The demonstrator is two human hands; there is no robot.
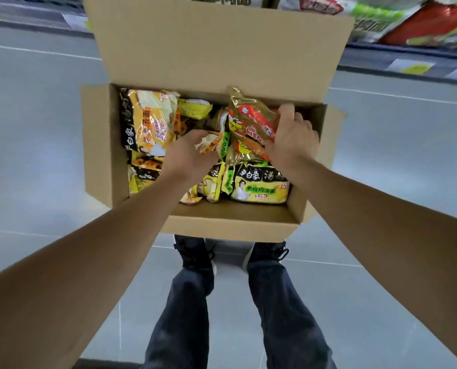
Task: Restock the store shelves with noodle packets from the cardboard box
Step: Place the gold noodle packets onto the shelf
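Bare forearms reach forward over jeans and dark shoes [192, 255] into open cardboard box [232, 225] on grey floor. Right hand [291, 145] inside box, far right corner; grip clenched on red-orange noodle packet [251, 121], lifted above others. Left hand [187, 153] mid-box, fingers curled on small yellow packet [208, 145]. More yellow packets [259, 182] fill box. Stocked shelves [422, 25] beyond box, blurred.

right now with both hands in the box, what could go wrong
The right hand holds the red packet only by one edge, so it may slip or tear. The left hand pinches a small packet among loosely piled ones, which may snag. The cardboard box sits right before the shoes: trip risk.
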